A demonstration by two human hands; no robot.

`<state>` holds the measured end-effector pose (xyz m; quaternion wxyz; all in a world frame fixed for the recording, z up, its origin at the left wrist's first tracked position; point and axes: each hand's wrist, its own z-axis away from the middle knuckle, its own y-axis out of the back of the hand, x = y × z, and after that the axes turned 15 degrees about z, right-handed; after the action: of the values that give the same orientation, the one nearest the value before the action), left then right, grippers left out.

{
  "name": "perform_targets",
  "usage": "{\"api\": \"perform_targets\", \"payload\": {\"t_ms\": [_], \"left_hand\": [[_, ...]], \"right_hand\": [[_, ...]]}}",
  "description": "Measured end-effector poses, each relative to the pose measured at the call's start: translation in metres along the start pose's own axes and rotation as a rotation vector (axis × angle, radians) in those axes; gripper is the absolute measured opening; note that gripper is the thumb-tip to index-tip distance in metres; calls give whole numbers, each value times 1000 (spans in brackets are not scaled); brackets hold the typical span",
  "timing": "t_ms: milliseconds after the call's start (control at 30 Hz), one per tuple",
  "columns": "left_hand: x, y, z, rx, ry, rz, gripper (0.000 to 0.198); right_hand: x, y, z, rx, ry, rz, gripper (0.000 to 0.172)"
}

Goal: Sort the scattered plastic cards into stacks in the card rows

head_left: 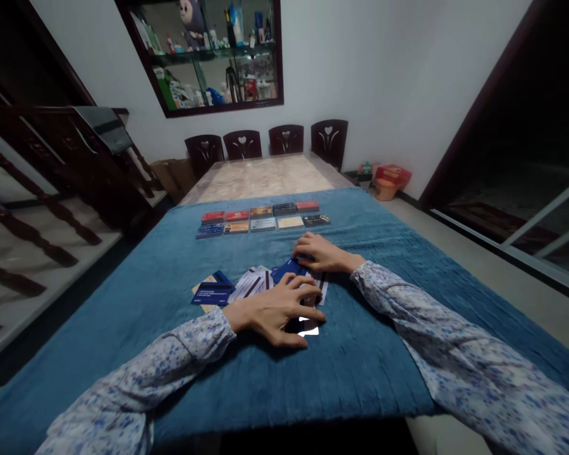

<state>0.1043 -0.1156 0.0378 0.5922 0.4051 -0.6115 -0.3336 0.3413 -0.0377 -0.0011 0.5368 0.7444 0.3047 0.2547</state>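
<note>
My left hand [279,309] is palm down with its fingers spread over a loose spread of plastic cards. Below its fingers shows a card with a bright white glare [310,330]. My right hand [326,253] lies just beyond it, fingers bent, fingertips touching the far edge of a dark blue card [288,270]. Between that card and the left end of the spread lie white cards with dark stripes [253,281]. At the left end, a blue card with white print [213,294] overlaps a beige one. My hands partly cover several cards.
Neat card stacks stand in two rows farther back, among them a red stack [213,217], a pale blue stack [263,224] and a black stack [317,220]. A blue cloth [171,341] covers the near table. Dark chairs [287,140] line the far end.
</note>
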Motion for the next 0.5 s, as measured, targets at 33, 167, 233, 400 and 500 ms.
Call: {"api": "perform_targets", "payload": {"t_ms": [33, 167, 233, 400, 500], "left_hand": [[0, 1, 0, 1, -3, -15, 45], [-3, 6, 1, 13, -4, -110, 41], [-5, 10, 3, 16, -7, -162, 39], [-9, 17, 8, 0, 21, -244, 38], [-12, 21, 13, -18, 48, -286, 39]], "right_hand": [[0, 0, 0, 1, -1, 1, 22], [0, 0, 1, -9, -2, 5, 26], [-1, 0, 1, -8, -4, 3, 30], [-4, -2, 0, -28, 32, -16, 38], [-5, -5, 0, -28, 42, -20, 40]]}}
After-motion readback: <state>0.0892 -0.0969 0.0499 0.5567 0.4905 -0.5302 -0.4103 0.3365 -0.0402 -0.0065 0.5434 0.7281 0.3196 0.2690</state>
